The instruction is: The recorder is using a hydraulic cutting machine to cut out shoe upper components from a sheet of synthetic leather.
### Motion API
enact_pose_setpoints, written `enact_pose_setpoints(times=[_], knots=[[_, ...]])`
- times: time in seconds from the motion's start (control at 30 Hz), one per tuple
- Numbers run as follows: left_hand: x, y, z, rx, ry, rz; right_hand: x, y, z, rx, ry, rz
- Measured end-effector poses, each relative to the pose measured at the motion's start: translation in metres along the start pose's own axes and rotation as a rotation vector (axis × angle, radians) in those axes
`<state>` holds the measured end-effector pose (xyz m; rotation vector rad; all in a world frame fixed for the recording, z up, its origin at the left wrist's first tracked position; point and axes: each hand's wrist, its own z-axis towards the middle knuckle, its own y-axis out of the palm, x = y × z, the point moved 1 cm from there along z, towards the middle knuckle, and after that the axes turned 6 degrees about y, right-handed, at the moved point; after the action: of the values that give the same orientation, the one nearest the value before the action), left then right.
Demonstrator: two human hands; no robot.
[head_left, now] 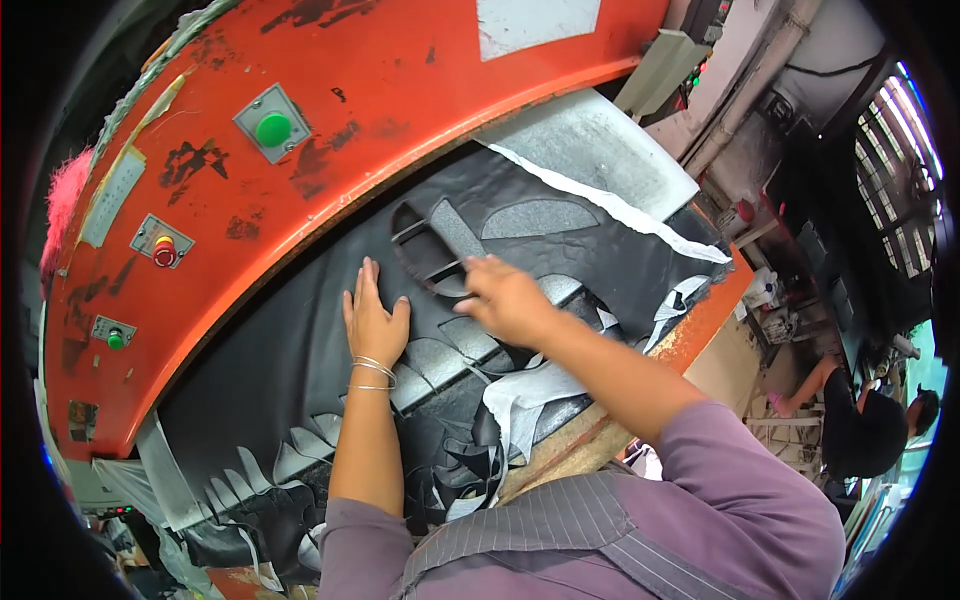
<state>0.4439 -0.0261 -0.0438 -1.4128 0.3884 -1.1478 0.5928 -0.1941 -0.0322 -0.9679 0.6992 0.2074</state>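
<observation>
A sheet of black leather-like material (290, 300) lies over a pale board under the press. On it sits a dark, half-oval metal cutting die (411, 232) with crossbars. My right hand (508, 303) is closed on the die's near right edge; my fingertips partly hide that edge. My left hand (377, 318) rests flat on the sheet, left of the die, fingers stretched out and holding nothing. Beside the die, a grey strip-shaped cutout (458, 230) and a grey half-oval cutout (540, 218) show in the sheet. More curved cutouts run along its near edge.
An orange press beam (370, 150) with a green button (273, 129) and a red button (165, 252) spans the far side. Black and white scraps (525, 400) hang over the near table edge. A bare metal plate (610, 150) shows at back right. Another person (865, 430) is at far right.
</observation>
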Motion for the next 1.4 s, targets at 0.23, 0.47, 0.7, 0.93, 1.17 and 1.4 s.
enact_pose_setpoints(times=[0.23,0.47,0.7,0.93,1.17,1.4], knots=[[0.008,-0.005,-0.006,-0.176,0.077,-0.095,-0.004,0.029,-0.013,0.001,-0.066,-0.145],[0.008,-0.005,-0.005,-0.126,0.075,-0.029,0.002,0.024,-0.007,0.0,-0.162,-0.127],[-0.001,-0.019,-0.03,-0.08,0.028,-0.208,-0.009,0.006,-0.023,-0.12,-0.006,-0.148],[-0.147,-0.153,-0.134,0.971,-0.342,-0.367,-0.056,-0.028,-0.029,0.0,-0.048,0.002],[-0.164,-0.237,-0.167,1.226,-0.336,0.035,-0.135,-0.053,0.067,0.348,-0.167,0.19],[-0.088,-0.227,-0.242,0.836,-0.214,-0.188,-0.121,-0.057,-0.042,0.083,0.025,0.234]])
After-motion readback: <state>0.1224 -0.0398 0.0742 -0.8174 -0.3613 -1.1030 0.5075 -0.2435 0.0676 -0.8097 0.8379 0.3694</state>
